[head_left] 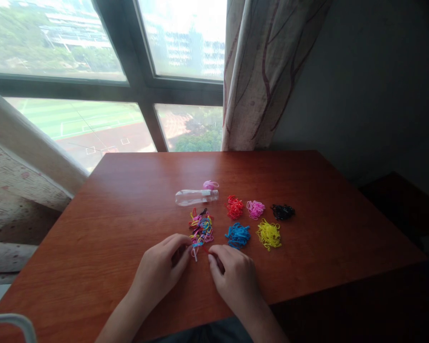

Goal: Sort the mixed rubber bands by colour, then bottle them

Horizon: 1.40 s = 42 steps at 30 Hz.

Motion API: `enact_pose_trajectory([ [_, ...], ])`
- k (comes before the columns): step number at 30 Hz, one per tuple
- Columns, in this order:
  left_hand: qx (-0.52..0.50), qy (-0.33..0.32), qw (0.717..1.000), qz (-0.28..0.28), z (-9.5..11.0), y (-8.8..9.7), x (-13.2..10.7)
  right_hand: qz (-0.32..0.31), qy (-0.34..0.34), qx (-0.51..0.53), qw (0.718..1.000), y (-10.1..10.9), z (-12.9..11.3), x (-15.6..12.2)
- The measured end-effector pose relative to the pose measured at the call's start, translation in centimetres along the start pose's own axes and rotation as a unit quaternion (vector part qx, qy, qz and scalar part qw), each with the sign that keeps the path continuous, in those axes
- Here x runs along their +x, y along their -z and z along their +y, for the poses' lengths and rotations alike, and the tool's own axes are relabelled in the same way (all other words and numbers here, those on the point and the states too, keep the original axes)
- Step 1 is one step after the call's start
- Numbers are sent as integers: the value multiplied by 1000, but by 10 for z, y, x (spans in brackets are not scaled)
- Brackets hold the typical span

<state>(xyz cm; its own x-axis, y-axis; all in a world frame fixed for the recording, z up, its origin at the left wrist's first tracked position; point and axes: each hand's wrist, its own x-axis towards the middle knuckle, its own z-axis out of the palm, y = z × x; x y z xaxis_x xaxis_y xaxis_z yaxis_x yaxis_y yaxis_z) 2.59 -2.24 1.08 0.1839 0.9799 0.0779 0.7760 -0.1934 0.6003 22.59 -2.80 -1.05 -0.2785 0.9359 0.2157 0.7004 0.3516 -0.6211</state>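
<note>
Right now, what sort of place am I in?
Probably an upper-floor room in a home or dormitory: a wood-grain desk stands by a window flanked by patterned curtains, overlooking a sports field.

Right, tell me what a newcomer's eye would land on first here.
Probably the vivid yellow pile and blue pile, both right of the multicoloured heap. The left hand and right hand are at that heap's near side. Behind it, a clear bottle lies on its side.
</note>
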Motion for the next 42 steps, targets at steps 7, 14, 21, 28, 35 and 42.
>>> enact_pose_trajectory([
  [7, -36, -6, 999, 20, 3, 1, 2, -4, -9, 13, 1000, 0, -1, 0],
  [14, -121, 35, 992, -7, 11, 7, 7, -2, -5, 5, 1000, 0, 0, 0],
  [21, -22, 30, 999, -16, 6, 5, 6, -3, -3, 9, 1000, 1, 0, 0],
  [28, -21, 18, 1000, -10, 4, 3, 4, -10, -10, 24, 1000, 2, 0, 0],
  [35, -50, -12, 998, -20, 19, 3, 15, -8, -2, 42, 999, 4, -1, 0],
  [42, 34, -112, 989, -92, 58, -11, 70, 36, 26, 17, 999, 0, 3, -2],
])
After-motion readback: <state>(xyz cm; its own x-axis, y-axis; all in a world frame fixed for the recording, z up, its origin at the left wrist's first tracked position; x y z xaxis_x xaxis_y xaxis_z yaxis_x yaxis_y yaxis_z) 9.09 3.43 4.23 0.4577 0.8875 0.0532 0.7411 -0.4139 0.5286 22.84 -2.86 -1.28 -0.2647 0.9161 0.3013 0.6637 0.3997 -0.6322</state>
